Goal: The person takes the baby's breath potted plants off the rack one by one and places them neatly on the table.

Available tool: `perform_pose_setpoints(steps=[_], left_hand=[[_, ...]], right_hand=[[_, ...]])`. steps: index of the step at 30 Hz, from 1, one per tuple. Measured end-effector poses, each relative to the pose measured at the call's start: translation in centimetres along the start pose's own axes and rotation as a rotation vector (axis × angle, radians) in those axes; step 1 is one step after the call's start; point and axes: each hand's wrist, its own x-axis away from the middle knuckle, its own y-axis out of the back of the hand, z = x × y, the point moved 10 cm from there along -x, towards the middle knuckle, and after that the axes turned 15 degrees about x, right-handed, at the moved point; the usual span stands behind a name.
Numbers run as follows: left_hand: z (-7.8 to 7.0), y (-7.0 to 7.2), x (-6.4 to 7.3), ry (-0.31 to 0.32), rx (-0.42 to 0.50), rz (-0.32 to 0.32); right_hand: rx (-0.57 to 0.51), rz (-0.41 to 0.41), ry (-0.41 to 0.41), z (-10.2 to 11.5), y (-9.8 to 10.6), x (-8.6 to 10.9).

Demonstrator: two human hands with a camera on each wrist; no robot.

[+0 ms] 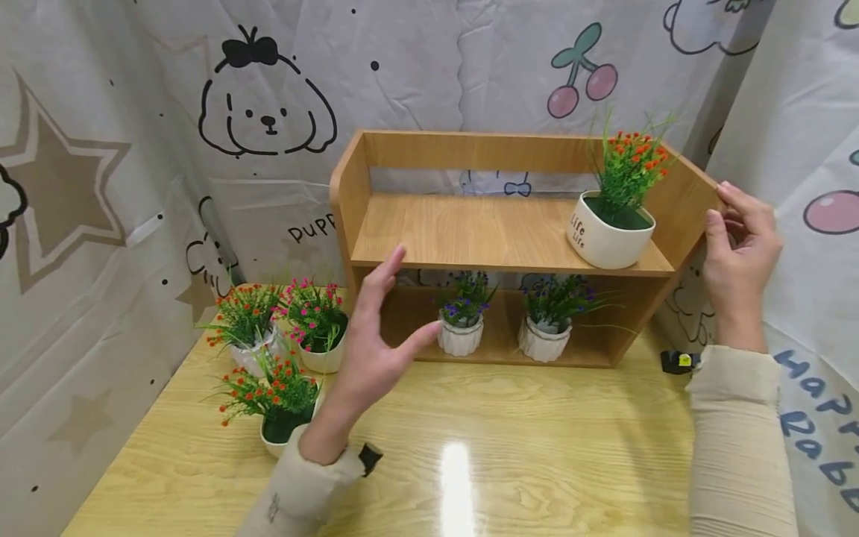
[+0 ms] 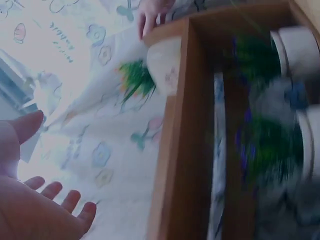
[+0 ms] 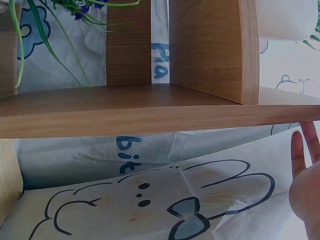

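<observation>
Shelf [image 1: 463, 231] stands on the desk [image 1: 537, 440]. Right hand [image 1: 741, 246]: fingers extended, touching the right side panel [image 1: 684, 198]. Left hand [image 1: 376, 350]: spread, holding nothing; it overlaps the shelf in the head view, but the left wrist view shows separation. Only the head view shows three flowerpots [image 1: 324, 359] at the left.

Passable at the upper left of the wooden shelf [image 1: 463, 233] and across the desk [image 1: 550, 425] in front, but blocked at upper right by a lettered pot [image 1: 611, 240], in the lower tier by two ribbed pots [image 1: 459, 339], and off the left end by three flowerpots [image 1: 315, 324].
</observation>
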Motion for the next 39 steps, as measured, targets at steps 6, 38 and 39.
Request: perform_pose_setpoints(steps=[6, 38, 39], left_hand=[[6.1, -5.7, -3.3, 0.123, 0.009, 0.084], [15.2, -22.3, -12.4, 0.347, -0.219, 0.224], [15.2, -22.3, -12.4, 0.347, -0.228, 0.227]], right_hand=[[0.010, 0.007, -0.018, 0.1, -0.3, 0.2], [0.015, -0.017, 0.045, -1.6, -0.3, -0.5], [0.014, -0.014, 0.047, -1.1, -0.3, -0.5]])
